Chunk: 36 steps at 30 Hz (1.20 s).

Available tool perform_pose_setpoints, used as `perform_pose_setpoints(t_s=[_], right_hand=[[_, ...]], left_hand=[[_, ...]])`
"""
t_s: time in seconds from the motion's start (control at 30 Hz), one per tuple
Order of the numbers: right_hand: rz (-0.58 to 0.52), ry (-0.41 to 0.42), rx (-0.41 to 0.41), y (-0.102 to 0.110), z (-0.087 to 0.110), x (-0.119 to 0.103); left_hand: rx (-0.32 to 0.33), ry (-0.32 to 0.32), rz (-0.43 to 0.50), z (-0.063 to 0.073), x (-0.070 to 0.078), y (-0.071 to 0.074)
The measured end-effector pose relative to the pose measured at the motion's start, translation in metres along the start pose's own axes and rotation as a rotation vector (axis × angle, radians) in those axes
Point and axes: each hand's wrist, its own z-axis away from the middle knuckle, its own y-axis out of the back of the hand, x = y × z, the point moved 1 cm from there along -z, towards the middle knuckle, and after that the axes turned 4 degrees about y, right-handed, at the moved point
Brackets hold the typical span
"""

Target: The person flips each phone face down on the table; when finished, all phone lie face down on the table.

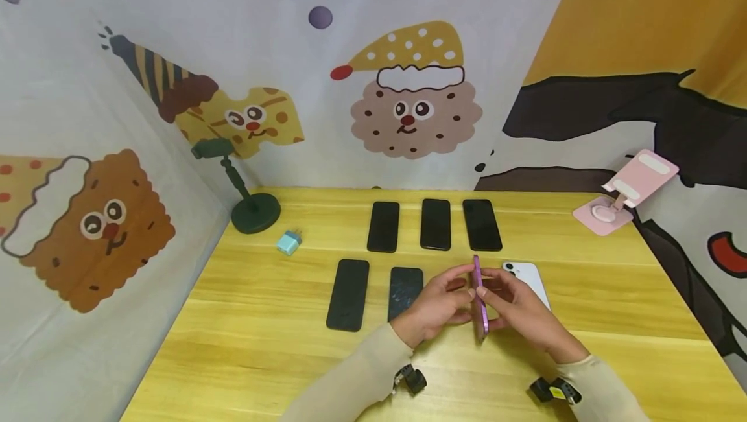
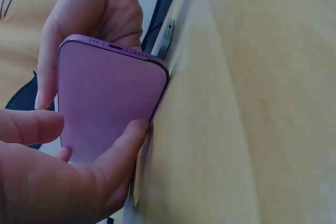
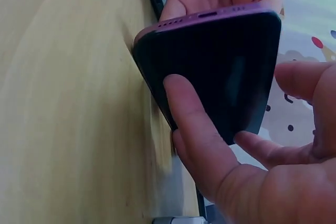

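Observation:
A purple smartphone [image 1: 480, 299] is held up on its long side between both hands, seen edge-on in the head view. Its plain purple back [image 2: 107, 93] faces the left hand [image 1: 434, 305], whose thumb and fingers grip it. The dark screen [image 3: 226, 66] is turned toward the right hand [image 1: 525, 312], which has its thumb across the glass and fingers at the edge. Whether the lower edge touches the table cannot be told. Beside the right hand lies a white phone [image 1: 530, 277], partly covered. A dark phone [image 1: 405, 284] lies by the left hand, its lower end hidden.
On the wooden table [image 1: 245, 331], black phones [image 1: 383, 226] lie in a back row of 3, with another dark phone [image 1: 348, 295] front left. A green stand [image 1: 255, 212], a light-blue charger [image 1: 288, 242] and a pink phone stand [image 1: 604, 214] are near the back. A printed cloth [image 1: 262, 33] hangs behind.

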Motion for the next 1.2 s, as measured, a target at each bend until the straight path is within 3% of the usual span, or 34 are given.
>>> perform_pose_setpoints(t_s=[0.23, 0.47, 0.73, 0.87, 1.03, 1.2], right_hand=[[0.029, 0.007, 0.000, 0.004, 0.002, -0.002], [-0.041, -0.026, 0.023, 0.009, 0.005, -0.002], [-0.046, -0.020, 0.046, 0.007, 0.004, -0.007], [-0.065, -0.026, 0.058, 0.006, 0.001, -0.007], [-0.062, -0.063, 0.087, 0.006, -0.004, -0.005], [0.042, -0.090, 0.112, 0.006, -0.008, -0.002]], left_hand=[[-0.031, 0.005, -0.016, 0.002, 0.003, -0.003], [0.016, 0.009, -0.047, 0.003, 0.005, 0.001], [0.090, 0.025, -0.081, 0.001, 0.005, 0.010], [0.110, 0.017, -0.141, -0.001, 0.005, 0.011], [0.140, -0.050, -0.238, 0.000, 0.008, 0.012], [0.187, -0.088, -0.372, 0.003, 0.011, 0.014]])
